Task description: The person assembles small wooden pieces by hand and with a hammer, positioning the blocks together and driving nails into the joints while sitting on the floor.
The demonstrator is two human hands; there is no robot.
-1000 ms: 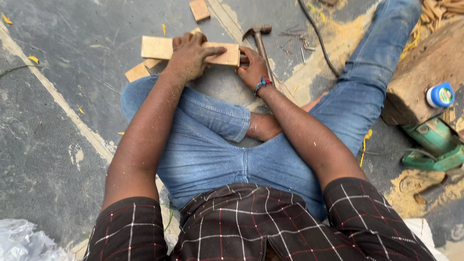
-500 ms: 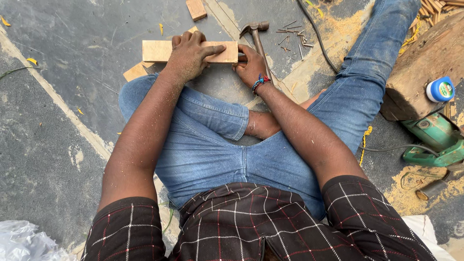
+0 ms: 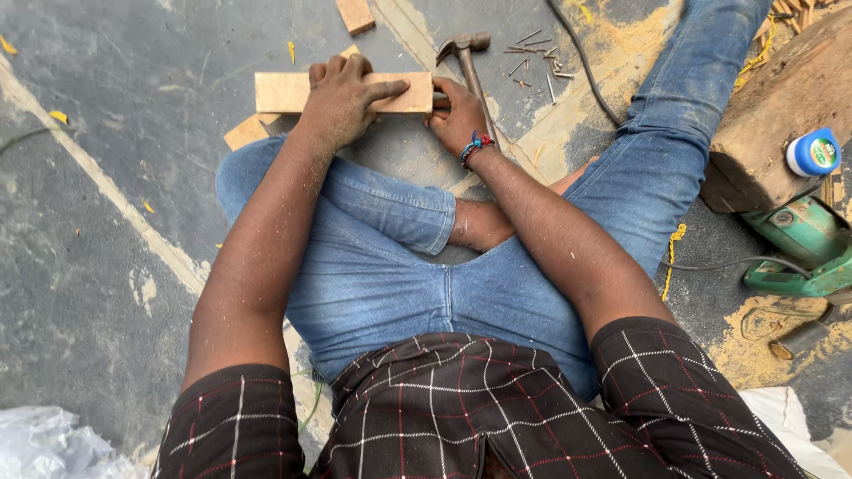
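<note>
Wood block [image 3: 284, 91] lies under the left hand's [image 3: 342, 98] spread fingers; right hand [image 3: 457, 113] fingers curl at its end.

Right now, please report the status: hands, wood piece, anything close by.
Left hand flat on wood block, pressing. Right hand at block's right end, grip unclear. Hammer and loose nails beside right hand.

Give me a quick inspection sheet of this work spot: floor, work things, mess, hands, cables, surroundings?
Surface: grey concrete floor, sawdust patches.
Job's things: wooden block on the floor; hammer beside it.
Clutter: loose nails, wood offcuts.
Hands: left hand flat on the block; right hand at its end, grip unclear.
Cables: black cable along the floor.
Surroundings: log, blue-capped bottle, green power tool.
</note>
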